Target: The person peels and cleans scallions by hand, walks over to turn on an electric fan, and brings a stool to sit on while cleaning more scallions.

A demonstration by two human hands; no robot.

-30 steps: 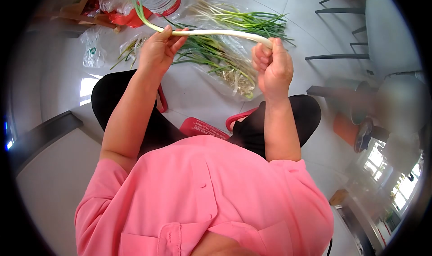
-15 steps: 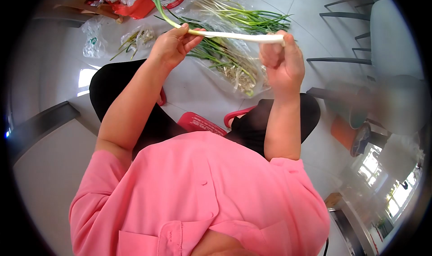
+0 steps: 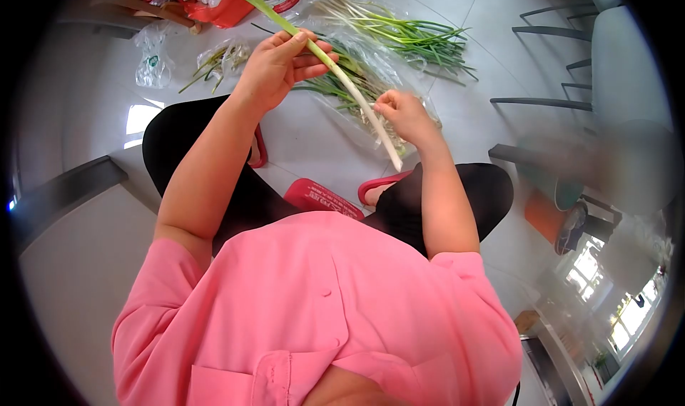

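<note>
Round it swings: the long pale stalk (image 3: 349, 86) has tipped from nearly level to a steep slant, its white end dropping towards 5 o'clock, and the right hand (image 3: 407, 117) has let go of that end and come down and inward. Biggest things first: the lower heap of green onions (image 3: 328, 86), roots and all, lies on the floor at 12 o'clock with clear plastic (image 3: 389, 67) about it, and the upper bunch (image 3: 407, 31) fans out at 1 o'clock, apart from the hands. Next the stalk itself, held in the air in front of the lower heap, green leaves running out at 11 o'clock. Now the hands: the left hand (image 3: 275, 60), at 11 o'clock, is clamped on the stalk between thumb and fingers, and looks to be carrying it alone. That appears to free the right one to work at the stalk's flank. It sits between 1 and 2 o'clock, fingers curled and fingertips (image 3: 379, 107) drawn close, just beside the white length; whether they pinch a sliver or nothing, I can't tell. Smallest of all, the white end (image 3: 397, 165) hangs unsupported.
</note>
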